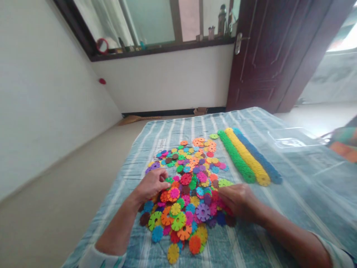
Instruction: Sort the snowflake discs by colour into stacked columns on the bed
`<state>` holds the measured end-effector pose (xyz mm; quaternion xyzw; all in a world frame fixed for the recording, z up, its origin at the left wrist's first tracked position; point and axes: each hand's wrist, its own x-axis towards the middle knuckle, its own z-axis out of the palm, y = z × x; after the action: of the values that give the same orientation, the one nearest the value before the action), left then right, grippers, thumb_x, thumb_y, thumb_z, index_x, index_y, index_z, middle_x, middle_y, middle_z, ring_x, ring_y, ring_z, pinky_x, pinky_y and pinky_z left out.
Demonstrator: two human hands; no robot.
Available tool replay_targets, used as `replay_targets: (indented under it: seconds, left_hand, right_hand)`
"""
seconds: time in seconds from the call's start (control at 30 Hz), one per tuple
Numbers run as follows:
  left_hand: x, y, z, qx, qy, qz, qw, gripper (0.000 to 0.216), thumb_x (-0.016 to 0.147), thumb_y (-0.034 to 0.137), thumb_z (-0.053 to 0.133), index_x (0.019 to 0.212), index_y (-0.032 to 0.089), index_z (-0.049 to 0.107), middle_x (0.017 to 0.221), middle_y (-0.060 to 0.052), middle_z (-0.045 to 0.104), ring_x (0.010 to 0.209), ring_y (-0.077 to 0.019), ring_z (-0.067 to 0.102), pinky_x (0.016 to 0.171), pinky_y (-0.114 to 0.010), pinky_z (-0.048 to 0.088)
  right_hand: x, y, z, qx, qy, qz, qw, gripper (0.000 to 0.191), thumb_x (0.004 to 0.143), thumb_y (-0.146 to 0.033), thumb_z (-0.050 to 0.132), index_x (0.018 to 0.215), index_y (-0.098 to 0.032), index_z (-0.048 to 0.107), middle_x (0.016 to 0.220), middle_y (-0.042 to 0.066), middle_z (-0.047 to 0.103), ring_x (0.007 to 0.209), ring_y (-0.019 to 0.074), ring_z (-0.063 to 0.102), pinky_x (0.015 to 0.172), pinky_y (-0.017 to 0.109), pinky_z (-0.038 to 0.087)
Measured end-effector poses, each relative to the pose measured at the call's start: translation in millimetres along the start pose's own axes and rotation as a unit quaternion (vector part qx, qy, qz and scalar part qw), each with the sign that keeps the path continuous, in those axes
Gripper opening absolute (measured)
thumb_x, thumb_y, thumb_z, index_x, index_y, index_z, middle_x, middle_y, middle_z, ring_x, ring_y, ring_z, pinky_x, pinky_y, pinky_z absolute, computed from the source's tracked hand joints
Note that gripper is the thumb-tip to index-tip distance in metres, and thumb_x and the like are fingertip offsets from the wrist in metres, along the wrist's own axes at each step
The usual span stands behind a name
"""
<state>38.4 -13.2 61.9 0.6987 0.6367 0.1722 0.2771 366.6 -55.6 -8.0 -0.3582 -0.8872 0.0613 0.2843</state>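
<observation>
Multicoloured notched round plastic discs [185,179] lie heaped on blue-and-white striped cloth [189,128], between the left hand [152,182] and right hand [240,199], fingers bent (whether either pinches a disc, I cannot tell). Far right lie three long disc rows [247,155]: green, yellow, blue.

The one view looks from the person's head, forward and down over the cloth [281,216], near enough that the left hand [153,182], right hand [238,201] and pile [186,179] lie close below the centre. The arms [121,223] enter at seven and four o'clock. Its wide reach takes in the far wall [167,82] and window [150,18] toward twelve and the door [264,56] between one and two, upright edges leaning apart toward the top.
</observation>
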Motion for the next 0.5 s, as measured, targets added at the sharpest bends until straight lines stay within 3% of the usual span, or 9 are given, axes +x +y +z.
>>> replay_targets:
  seconds: [0.13,0.23,0.4,0.5]
  left_hand:
    - [-1.6,8.7,-12.3,0.009,0.052,0.003,0.999,0.026,0.063,0.043,0.061,0.060,0.019,0.055,0.057,0.003,0.053,0.057,-0.0141,0.049,0.055,-0.025,0.038]
    - [-9.5,26.9,-8.9,-0.004,0.073,0.005,0.997,0.032,0.070,0.050,0.060,0.062,0.019,0.056,0.059,0.003,0.055,0.056,-0.0139,0.050,0.054,-0.025,0.039]
    - [-34.5,73.5,30.1,-0.028,0.036,0.133,0.990,0.032,0.078,0.045,0.059,0.060,0.019,0.057,0.060,0.002,0.056,0.056,-0.0122,0.051,0.052,-0.022,0.041]
    - [-46.9,89.6,55.3,-0.035,0.023,0.212,0.976,0.026,0.081,0.037,0.059,0.062,0.019,0.057,0.060,0.002,0.057,0.055,-0.0110,0.053,0.052,-0.020,0.041]
  right_hand:
    - [8.5,-3.3,-2.7,-0.007,0.034,0.006,0.999,0.032,0.093,-0.017,0.039,0.063,-0.018,0.051,0.050,-0.005,0.046,0.045,0.0070,0.031,0.048,0.025,0.017]
    - [13.9,-9.8,-6.2,0.014,0.051,0.018,0.998,0.031,0.093,-0.021,0.041,0.066,-0.018,0.056,0.051,-0.004,0.050,0.045,0.0069,0.037,0.049,0.024,0.021]
    - [19.2,-25.3,-14.4,0.123,0.068,0.067,0.988,0.024,0.092,-0.033,0.050,0.103,-0.017,0.065,0.059,-0.003,0.061,0.049,0.0079,0.050,0.052,0.020,0.034]
    - [20.3,-34.2,-16.3,0.161,0.067,0.065,0.983,0.023,0.090,-0.034,0.055,0.098,-0.018,0.068,0.058,-0.004,0.060,0.047,0.0074,0.048,0.051,0.019,0.035]
